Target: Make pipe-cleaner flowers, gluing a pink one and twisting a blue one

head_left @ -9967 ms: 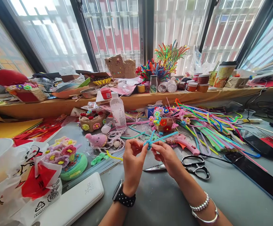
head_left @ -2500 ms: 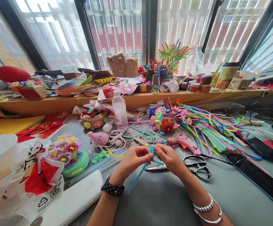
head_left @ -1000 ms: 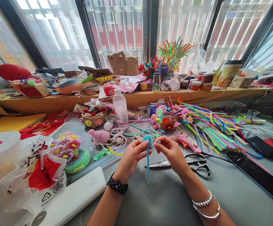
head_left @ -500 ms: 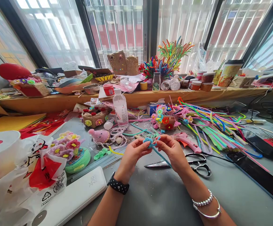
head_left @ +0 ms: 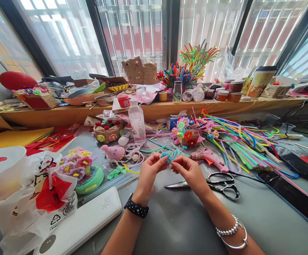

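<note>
A small looped piece of blue pipe cleaner (head_left: 165, 156) is held up above the grey table, near the middle of the view. My left hand (head_left: 151, 174) pinches its looped part between thumb and fingers. From the right, my right hand (head_left: 189, 173) closes its thumb and fingertips on the blue strand beside the loops. Black-handled scissors (head_left: 224, 183) lie partly behind my right wrist, their blades pointing left. Just beyond that hand is a pink glue gun (head_left: 209, 158).
At the left are a white power bank (head_left: 90, 219), a plastic bag (head_left: 50, 198) and a green crocheted pot (head_left: 91, 180). Ahead stand a water bottle (head_left: 137, 122) and a flower basket (head_left: 192, 137). Many pipe cleaners (head_left: 245, 152) and a dark phone (head_left: 289, 198) lie right.
The long blue strand that hung down toward my right palm now curves up beside the loops. My right hand has turned and moved slightly lower and left. The view has shifted a little.
</note>
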The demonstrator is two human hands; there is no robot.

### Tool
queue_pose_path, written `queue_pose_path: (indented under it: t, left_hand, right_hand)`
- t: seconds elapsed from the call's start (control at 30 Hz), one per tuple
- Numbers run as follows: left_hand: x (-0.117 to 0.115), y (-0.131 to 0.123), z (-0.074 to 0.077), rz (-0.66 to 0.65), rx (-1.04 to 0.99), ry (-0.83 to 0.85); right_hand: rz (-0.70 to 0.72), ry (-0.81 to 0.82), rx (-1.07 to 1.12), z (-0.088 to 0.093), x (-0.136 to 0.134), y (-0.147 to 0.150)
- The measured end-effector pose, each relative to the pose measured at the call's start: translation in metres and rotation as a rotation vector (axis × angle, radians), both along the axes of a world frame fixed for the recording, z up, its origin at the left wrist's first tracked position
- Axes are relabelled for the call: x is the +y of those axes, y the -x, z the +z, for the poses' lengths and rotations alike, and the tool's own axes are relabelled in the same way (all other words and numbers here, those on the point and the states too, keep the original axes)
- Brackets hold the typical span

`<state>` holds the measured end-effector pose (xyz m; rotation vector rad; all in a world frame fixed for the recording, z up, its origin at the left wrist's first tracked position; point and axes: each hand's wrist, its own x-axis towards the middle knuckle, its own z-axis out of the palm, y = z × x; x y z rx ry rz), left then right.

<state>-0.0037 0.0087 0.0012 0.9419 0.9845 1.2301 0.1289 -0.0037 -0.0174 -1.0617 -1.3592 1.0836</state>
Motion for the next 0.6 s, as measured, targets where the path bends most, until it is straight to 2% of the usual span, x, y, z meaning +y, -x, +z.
queue_pose_path:
  t: [0.23, 0.3, 0.47, 0.6]
  left_hand:
    - [0.0004, -0.0003, -0.0013, 0.004, 0.019, -0.037]
    - [0.0006, 0.0004, -0.0008, 0.002, 0.01, -0.024]
    - [-0.0004, 0.0012, 0.0011, -0.022, 0.025, 0.032]
    - [-0.0025, -0.0012, 0.0026, -0.045, 0.051, 0.018]
  right_hand:
    - [0.17, 0.066, 0.011, 0.0004, -0.0007, 0.0016]
    - [0.14, 0.063, 0.017, 0.0, -0.0001, 0.001]
    - [-0.053, 0.012, 0.146, 0.0008, 0.0014, -0.001]
    - [-0.076, -0.001, 0.283, 0.0028, 0.0009, -0.0006]
